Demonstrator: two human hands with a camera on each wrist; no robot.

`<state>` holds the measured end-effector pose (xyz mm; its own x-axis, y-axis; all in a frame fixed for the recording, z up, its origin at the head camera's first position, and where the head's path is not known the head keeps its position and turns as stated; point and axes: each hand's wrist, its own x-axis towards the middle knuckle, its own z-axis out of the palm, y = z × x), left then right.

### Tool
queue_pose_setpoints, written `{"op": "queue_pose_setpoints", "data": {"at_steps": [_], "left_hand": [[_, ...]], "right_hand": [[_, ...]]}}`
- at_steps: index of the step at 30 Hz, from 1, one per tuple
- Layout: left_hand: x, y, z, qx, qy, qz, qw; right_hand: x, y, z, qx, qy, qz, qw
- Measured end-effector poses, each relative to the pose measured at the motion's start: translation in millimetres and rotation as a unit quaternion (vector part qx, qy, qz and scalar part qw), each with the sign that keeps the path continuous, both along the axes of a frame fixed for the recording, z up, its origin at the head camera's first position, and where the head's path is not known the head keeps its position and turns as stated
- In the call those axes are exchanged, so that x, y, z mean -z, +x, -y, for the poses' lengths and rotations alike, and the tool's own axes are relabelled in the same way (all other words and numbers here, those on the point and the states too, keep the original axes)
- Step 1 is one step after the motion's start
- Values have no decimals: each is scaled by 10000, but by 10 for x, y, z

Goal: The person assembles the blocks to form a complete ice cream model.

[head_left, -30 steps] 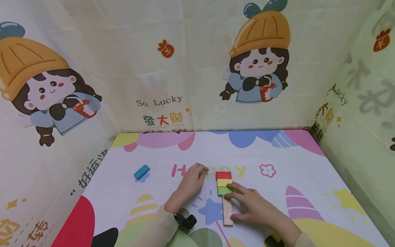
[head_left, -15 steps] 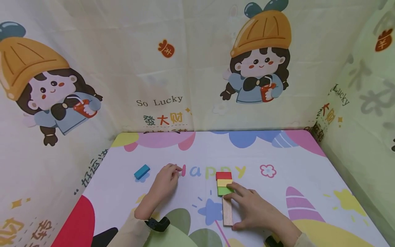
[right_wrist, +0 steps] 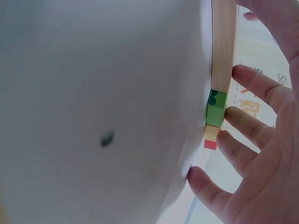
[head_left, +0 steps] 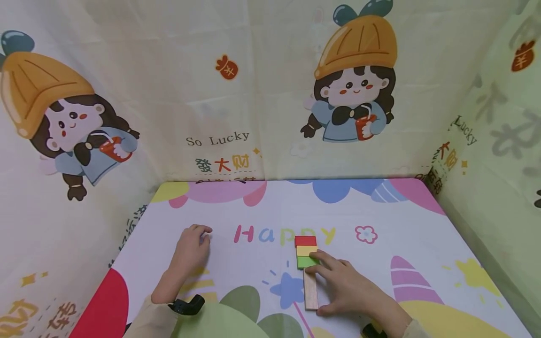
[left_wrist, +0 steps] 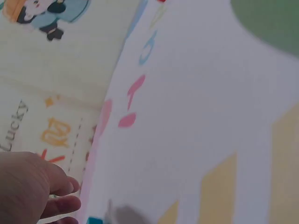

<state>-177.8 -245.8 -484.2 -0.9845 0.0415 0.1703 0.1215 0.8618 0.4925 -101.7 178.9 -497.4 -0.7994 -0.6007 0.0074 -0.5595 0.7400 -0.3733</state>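
In the head view my left hand [head_left: 191,249] is over the left part of the table, its fingers loosely bent. The left wrist view shows a corner of a blue block [left_wrist: 95,220] just past those fingertips; in the head view the hand hides this block. My right hand [head_left: 348,284] lies along the right side of a row of blocks, fingers spread and fingertips right at them. That row runs from a red block [head_left: 305,241] through a yellow block [head_left: 306,251] and a green block [head_left: 305,262] to a long plain wooden block [head_left: 310,290], whose near end has the thumb beside it.
A printed cloth [head_left: 270,94] with cartoon figures hangs behind and at both sides of the table. The tabletop [head_left: 253,211] carries colourful printed pictures and the word Happy. A black wrist strap [head_left: 187,305] sits on the left sleeve.
My left hand has moved left from near the row, across the printed word, and now covers the blue block in the head view. My right hand and the row have stayed almost still.
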Motion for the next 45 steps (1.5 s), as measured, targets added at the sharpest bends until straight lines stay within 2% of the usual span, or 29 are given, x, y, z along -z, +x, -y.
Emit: {"op": "queue_pose_setpoints", "data": {"at_steps": [3,6,16,22,26,34,39,45], "left_hand": [[-23,-16,158,-162,-156,-95,9997],[-25,-21,292,-344,-300,-25,9990],[-38,-35,638,-1011,-207,795,9915],[-24,-55,720,-982,27,1226,9876],[-10,-46,740,-988,188,1325,9861],[17,-50,743,-870,603,1398,9845],[65,-81,728,-852,577,1394,9849],[108,-118,687,-920,627,1290,9854]], "right_hand": [[12,3,1,33,39,74,10000],[20,-1,6,60,79,148,9998],[14,-5,29,-87,30,-68,9999],[20,1,19,-16,46,-43,10000],[26,-8,16,23,73,68,9999],[33,-1,1,23,11,33,10000],[31,-2,1,133,65,263,9995],[29,-3,-1,185,66,318,9993]]}}
